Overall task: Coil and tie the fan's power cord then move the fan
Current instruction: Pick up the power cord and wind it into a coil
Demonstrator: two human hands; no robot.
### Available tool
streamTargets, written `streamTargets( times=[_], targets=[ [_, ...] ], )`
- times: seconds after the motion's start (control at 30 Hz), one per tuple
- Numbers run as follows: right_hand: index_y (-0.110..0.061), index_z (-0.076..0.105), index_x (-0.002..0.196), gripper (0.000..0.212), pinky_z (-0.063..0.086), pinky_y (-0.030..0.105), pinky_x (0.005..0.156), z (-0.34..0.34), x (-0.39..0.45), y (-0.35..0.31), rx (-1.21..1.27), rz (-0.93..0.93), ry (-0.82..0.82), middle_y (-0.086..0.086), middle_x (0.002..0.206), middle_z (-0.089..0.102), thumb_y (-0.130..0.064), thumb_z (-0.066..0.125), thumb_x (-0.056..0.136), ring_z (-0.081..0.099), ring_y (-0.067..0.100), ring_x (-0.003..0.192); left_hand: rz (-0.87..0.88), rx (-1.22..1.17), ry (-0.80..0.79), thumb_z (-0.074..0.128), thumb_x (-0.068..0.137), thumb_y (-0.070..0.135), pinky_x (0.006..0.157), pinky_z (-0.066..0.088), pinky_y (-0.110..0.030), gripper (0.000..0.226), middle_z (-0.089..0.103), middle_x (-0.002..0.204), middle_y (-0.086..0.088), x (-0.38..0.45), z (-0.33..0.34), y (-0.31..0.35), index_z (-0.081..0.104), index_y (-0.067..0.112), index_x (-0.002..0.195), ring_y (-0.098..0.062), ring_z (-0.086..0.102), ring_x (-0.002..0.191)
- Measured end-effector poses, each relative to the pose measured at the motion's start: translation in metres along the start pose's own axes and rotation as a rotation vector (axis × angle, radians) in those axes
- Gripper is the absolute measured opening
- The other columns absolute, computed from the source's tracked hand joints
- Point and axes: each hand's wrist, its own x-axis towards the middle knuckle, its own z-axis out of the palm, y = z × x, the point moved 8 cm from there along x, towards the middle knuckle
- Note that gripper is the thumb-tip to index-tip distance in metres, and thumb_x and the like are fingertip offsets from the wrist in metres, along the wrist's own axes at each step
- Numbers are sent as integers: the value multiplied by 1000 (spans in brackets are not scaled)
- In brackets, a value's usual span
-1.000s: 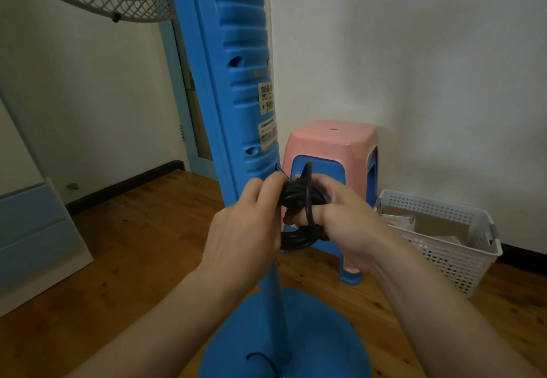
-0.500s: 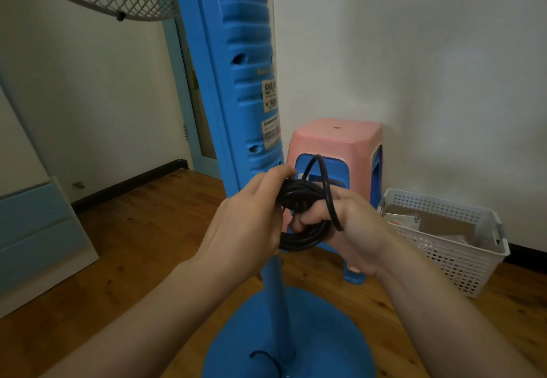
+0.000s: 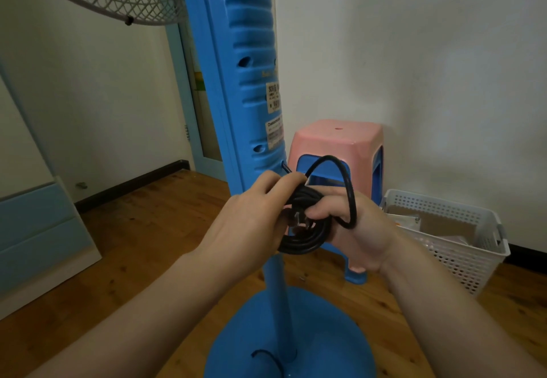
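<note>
A blue pedestal fan (image 3: pixel 245 87) stands upright in front of me on its round base (image 3: pixel 319 336), its wire grille at the top left. The black power cord (image 3: pixel 307 238) is bunched into a small coil held just in front of the fan's pole. My left hand (image 3: pixel 251 226) grips the coil's left side, thumb over the top. My right hand (image 3: pixel 358 235) holds the right side, fingers through the coil. One loose loop (image 3: pixel 340 170) arches up and over my right fingers. The plug's prongs show between my hands.
A pink stool stacked on a blue one (image 3: pixel 337 147) stands behind the fan by the white wall. A white perforated basket (image 3: pixel 461 241) sits on the wood floor to the right. A pale blue drawer unit (image 3: pixel 38 235) is at the left.
The loose loop has grown larger and swung up and over my right fingers. Both hands stayed on the coil, shifting slightly right.
</note>
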Motion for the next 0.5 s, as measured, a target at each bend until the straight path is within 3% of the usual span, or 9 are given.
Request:
streamTargets(
  times=[0.13,0.23,0.33,0.43,0.5],
  targets=[
    [3,62,127,52,46,56,98,2,-3,-1,158,-14,-9,22,113,66,-21,52,82,60,37,105,-11,33,5,60,92,17,64,59,-37,56,58,121,-2,1,0,-1,43,27,144,-24,66,82],
    [-6,72,111,41,50,51,92,-5,-5,-4,196,-56,86,15,105,71,-32,47,92,64,31,102,-24,58,13,61,94,17,64,60,-38,56,57,124,-2,4,1,-1,42,29,145,-25,67,81],
    [-2,71,103,41,49,49,87,-9,-8,-6,147,-66,154,14,96,68,-33,44,98,62,29,94,-32,76,36,64,93,13,62,59,-40,49,59,122,-4,7,1,1,50,24,138,-28,67,80],
    [10,64,115,47,49,55,93,-9,-10,-5,75,-64,182,21,104,63,-31,49,98,58,36,101,-39,96,42,67,90,10,58,58,-43,47,60,121,-7,8,2,4,54,20,134,-31,66,75],
    [4,67,118,44,48,58,103,-12,-12,-2,19,-46,217,24,113,66,-33,49,99,61,37,112,-33,93,43,68,88,7,55,58,-42,47,62,123,-9,6,3,5,57,16,132,-32,67,72]
  ],
)
